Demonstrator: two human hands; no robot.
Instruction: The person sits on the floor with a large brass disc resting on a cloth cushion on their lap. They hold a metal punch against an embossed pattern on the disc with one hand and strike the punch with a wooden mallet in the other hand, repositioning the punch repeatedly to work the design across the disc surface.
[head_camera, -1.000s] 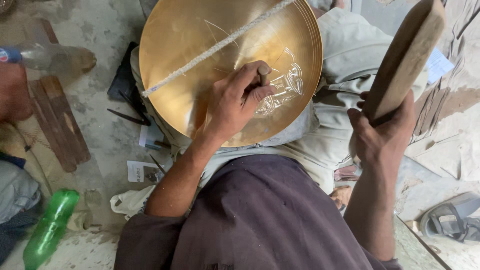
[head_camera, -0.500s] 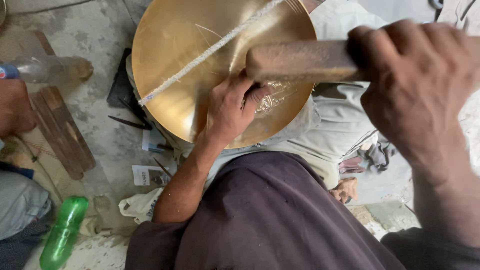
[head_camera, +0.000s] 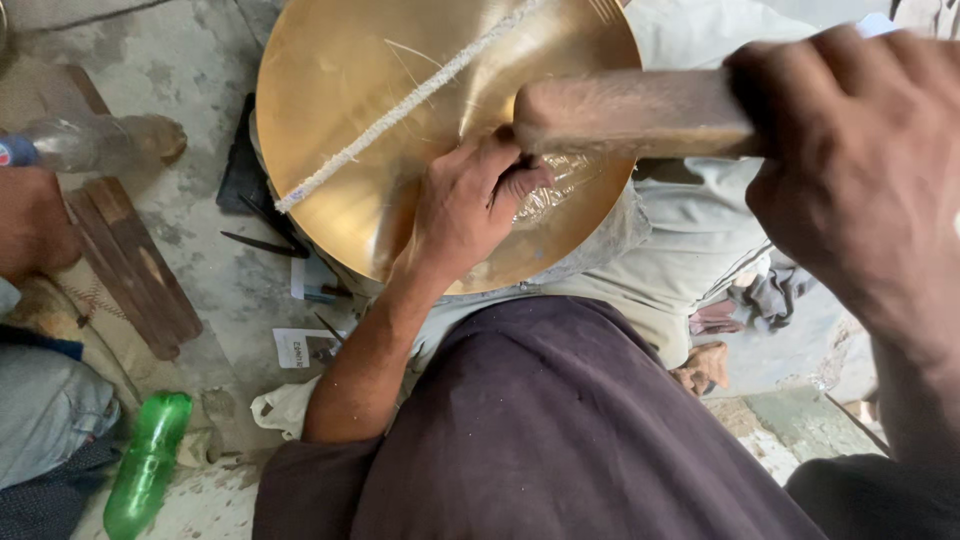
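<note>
Left hand (head_camera: 465, 205) pinches a small tool, hidden in the fingers, at five o'clock on the round golden brass plate (head_camera: 380, 130) in the lap: stiff, slick, probably heavy, best gripped at the rim. Right hand (head_camera: 850, 170) clamps the blurred brown wooden mallet (head_camera: 630, 112).

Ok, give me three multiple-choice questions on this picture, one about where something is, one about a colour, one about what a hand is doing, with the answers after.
1. Where does the green plastic bottle lie?
A. on the brass disc
B. on the floor at lower left
C. in the right hand

2. What colour is the round disc?
A. golden brass
B. blue
C. white

3. What is the right hand doing?
A. lying open on the floor
B. gripping a wooden mallet
C. holding the green bottle

Answers:
1 B, it lies on the ground beside the person's left arm.
2 A, the surface shines golden, with a white cord across it.
3 B, the fingers wrap the wooden handle above the left hand, which presses on the disc.
</note>
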